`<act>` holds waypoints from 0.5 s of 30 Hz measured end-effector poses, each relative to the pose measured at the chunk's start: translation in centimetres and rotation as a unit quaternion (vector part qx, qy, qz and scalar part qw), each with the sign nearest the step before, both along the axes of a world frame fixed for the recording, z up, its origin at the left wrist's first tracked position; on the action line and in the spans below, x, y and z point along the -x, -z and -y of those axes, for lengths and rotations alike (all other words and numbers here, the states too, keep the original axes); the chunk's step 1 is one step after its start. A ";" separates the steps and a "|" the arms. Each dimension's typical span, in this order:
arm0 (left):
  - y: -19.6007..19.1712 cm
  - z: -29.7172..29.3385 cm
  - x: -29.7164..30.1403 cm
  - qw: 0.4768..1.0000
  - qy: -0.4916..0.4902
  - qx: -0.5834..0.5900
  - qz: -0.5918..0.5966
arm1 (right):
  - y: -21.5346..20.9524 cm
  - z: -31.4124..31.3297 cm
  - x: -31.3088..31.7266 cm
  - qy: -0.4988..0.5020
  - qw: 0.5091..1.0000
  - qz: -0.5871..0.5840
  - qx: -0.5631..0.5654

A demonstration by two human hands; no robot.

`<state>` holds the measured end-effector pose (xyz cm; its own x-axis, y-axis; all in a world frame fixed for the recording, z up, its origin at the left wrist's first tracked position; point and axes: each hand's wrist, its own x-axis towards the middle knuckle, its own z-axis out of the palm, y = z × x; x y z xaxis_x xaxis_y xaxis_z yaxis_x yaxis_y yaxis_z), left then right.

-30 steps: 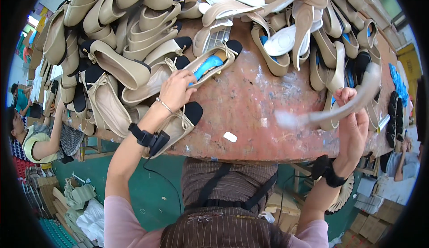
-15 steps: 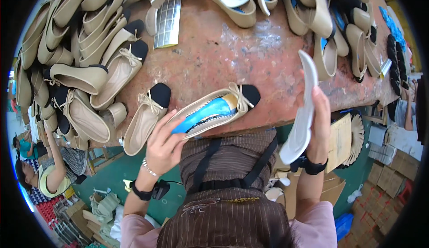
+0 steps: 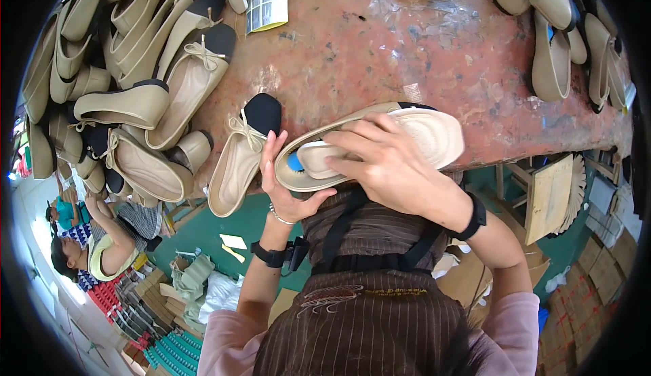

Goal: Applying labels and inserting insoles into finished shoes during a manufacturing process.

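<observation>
At the near table edge lies a beige flat shoe [image 3: 320, 129], its toe pointing right and partly covered. My left hand [image 3: 288, 189] cups its heel end, thumb on the near side and fingers on the far side. Over the shoe's opening, my right hand [image 3: 400, 169] grips a beige insole [image 3: 437, 139] with fingers bent across its middle. The insole's narrow heel end lies within the shoe's heel, where a bit of blue lining shows; its broad front end extends over the toe. Left of my left hand rests another beige shoe [image 3: 227, 169] with black toe and bow.
A heap of beige shoes [image 3: 125, 101] covers the left of the worn red table [image 3: 325, 57]. More shoes [image 3: 550, 71] stand at the far right. A gridded sheet [image 3: 266, 0] lies at the back. Another person [image 3: 102, 250] is at the left; a wooden board [image 3: 548, 196] stands right, below table level.
My right hand has brought the insole down and leftward from its raised position onto the shoe, its beige face now showing instead of white. My left hand has shifted around the shoe's heel.
</observation>
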<state>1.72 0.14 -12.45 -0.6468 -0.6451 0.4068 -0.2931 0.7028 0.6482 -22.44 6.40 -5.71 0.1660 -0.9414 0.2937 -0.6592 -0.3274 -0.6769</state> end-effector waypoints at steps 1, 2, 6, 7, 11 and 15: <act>0.1 0.0 0.2 1.000 0.000 -0.004 0.001 | 0.5 0.4 -0.7 -0.016 0.999 0.026 -0.017; 0.0 0.0 0.3 1.000 0.001 -0.005 -0.010 | 0.9 0.8 -1.2 -0.022 0.999 0.022 -0.013; 0.4 0.2 0.2 0.999 0.005 0.002 -0.035 | 1.1 1.6 -2.6 -0.039 0.997 0.062 -0.030; 0.4 0.3 0.3 0.999 0.008 0.005 -0.041 | 1.3 1.7 -2.8 -0.038 0.996 0.070 -0.047; 0.7 0.3 0.2 0.999 0.006 -0.006 -0.048 | 1.8 2.1 -3.2 -0.036 0.995 0.075 -0.057; 0.9 0.5 -0.2 0.998 0.036 -0.017 -0.054 | 1.6 2.1 -3.4 -0.040 0.995 0.040 -0.076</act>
<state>1.96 -0.35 -13.31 -0.6447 -0.6137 0.4558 -0.1701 0.6965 0.6971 -19.01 4.32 -7.27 0.2240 -0.9608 0.1636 -0.5771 -0.2660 -0.7722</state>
